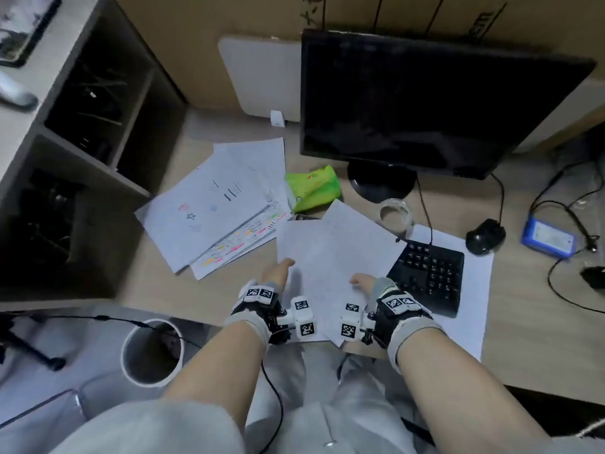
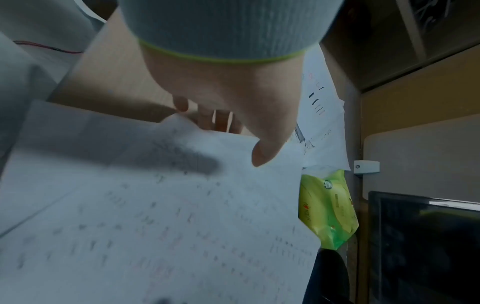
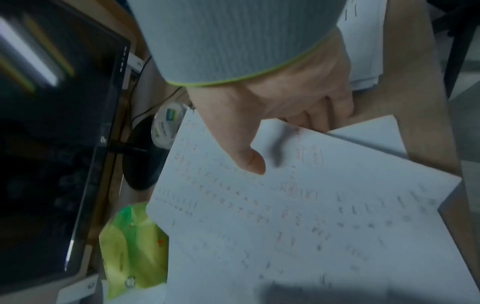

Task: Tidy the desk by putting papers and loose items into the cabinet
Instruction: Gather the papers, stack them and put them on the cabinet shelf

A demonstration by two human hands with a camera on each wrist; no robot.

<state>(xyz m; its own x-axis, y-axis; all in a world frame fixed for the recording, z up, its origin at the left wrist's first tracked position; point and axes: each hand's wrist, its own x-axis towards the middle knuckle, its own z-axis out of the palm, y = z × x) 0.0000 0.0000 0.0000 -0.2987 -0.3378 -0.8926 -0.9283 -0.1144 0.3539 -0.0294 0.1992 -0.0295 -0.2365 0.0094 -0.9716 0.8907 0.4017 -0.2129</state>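
Note:
A few white sheets of handwritten papers (image 1: pixel 327 257) are lifted at the desk's front edge, held from both sides. My left hand (image 1: pixel 278 271) pinches their left edge; in the left wrist view its thumb lies on top of the papers (image 2: pixel 168 216) and its fingers (image 2: pixel 223 121) curl beneath. My right hand (image 1: pixel 363 281) pinches the near right edge, thumb on the papers (image 3: pixel 298 216) and fingers (image 3: pixel 319 117) under them. A second pile of papers (image 1: pixel 212 208) lies fanned out to the left. The open cabinet (image 1: pixel 91 126) stands at the far left.
A green tissue pack (image 1: pixel 311 188), a tape roll (image 1: pixel 394 213), a black keyboard (image 1: pixel 429 273) on a large white sheet (image 1: pixel 471 306), a mouse (image 1: pixel 484 235) and a blue device (image 1: pixel 548 237) lie around the monitor (image 1: pixel 425 103). A white bin (image 1: pixel 152 352) stands below the desk.

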